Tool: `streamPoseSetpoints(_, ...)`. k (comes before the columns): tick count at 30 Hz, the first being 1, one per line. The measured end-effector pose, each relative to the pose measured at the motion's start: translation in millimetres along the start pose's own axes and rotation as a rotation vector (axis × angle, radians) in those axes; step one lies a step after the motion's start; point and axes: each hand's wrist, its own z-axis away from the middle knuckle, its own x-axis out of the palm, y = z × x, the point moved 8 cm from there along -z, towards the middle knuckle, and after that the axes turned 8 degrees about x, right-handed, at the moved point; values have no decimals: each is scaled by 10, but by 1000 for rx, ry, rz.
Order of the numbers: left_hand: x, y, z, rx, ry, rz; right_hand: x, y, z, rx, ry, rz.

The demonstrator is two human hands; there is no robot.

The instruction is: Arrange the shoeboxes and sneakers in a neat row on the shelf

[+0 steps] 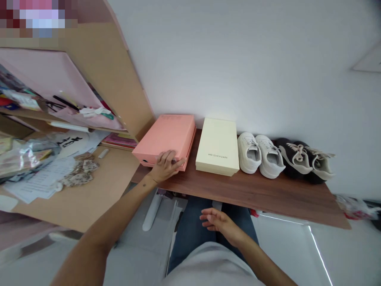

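My left hand point(166, 166) is at the front right corner of a closed pink shoebox point(166, 135), its fingers curled over the lid's front edge. A cream shoebox point(217, 143) marked MEIZHIYUAN lies to the right, lid on, touched by neither hand. My right hand point(216, 220) hovers over my lap in front of the brown wooden board point(238, 194), fingers loosely apart and holding nothing. Farther right on the board stand a pair of white sneakers point(262, 155) and a pair of black shoes with beige laces point(305, 161).
To the left is a wooden desk point(110, 178) with papers, plastic bags and a patterned cloth point(80, 171). Its shelf side panel point(119, 75) rises beside the pink box. A white wall point(238, 59) runs behind the board. A plastic bag point(357, 206) lies beyond the board's right end.
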Motion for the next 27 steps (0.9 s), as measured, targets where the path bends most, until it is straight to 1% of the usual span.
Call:
streamPoseSetpoints(2, 99, 116, 36, 113, -28, -68, -43, 51, 64, -14, 30, -48)
streamPoseSetpoints(4, 163, 173, 38, 165, -35, -100, -43, 66, 85, -29, 46, -83)
streamPoseSetpoints(7, 242, 127, -10, 136, -53, -71, -20, 20, 76, -55, 69, -130)
streamPoseSetpoints(10, 268, 45, -69, 85, -89, -34, -50, -106, 91, -100, 95, -148)
streamPoseSetpoints(12, 231, 58, -87, 75, -106, -10, -146, -234, 136, -150, 118, -135)
streamPoseSetpoints(13, 201, 101, -89, 73, -106, 8, -227, -314, 165, -184, 141, -127)
streamPoseSetpoints(15, 143, 260, -82, 39, -81, 69, -476, -516, 230, -284, 246, -110)
streamPoseSetpoints(16, 126, 365, -79, -11, -47, 116, -637, -639, 264, -352, 336, -101)
streamPoseSetpoints(17, 128, 474, -77, -89, 0, 176, -811, -773, 298, -427, 448, -93)
streamPoseSetpoints(18, 157, 575, -72, -202, 55, 249, -979, -912, 326, -504, 570, -81)
streamPoseSetpoints(19, 223, 666, -62, -340, 112, 338, -1130, -1048, 341, -573, 693, -70)
streamPoseSetpoints(20, 331, 739, -45, -503, 158, 442, -1250, -1174, 322, -619, 787, -62)
streamPoseSetpoints(21, 476, 804, -28, -672, 182, 552, -1328, -1290, 248, -627, 832, -38)
streamPoseSetpoints(22, 635, 868, -27, -820, 182, 656, -1389, -1390, 149, -609, 861, -13)
streamPoseSetpoints(23, 772, 919, -52, -932, 177, 734, -1425, -1473, 29, -572, 861, 14)
streamPoseSetpoints(24, 867, 947, -104, -1001, 174, 783, -1440, -1540, -91, -542, 835, 29)
streamPoseSetpoints(25, 922, 950, -174, -1037, 179, 812, -1438, -1593, -193, -530, 796, 35)
streamPoseSetpoints(27, 912, 896, -310, -1060, 238, 832, -1423, -1634, -306, -541, 748, 39)
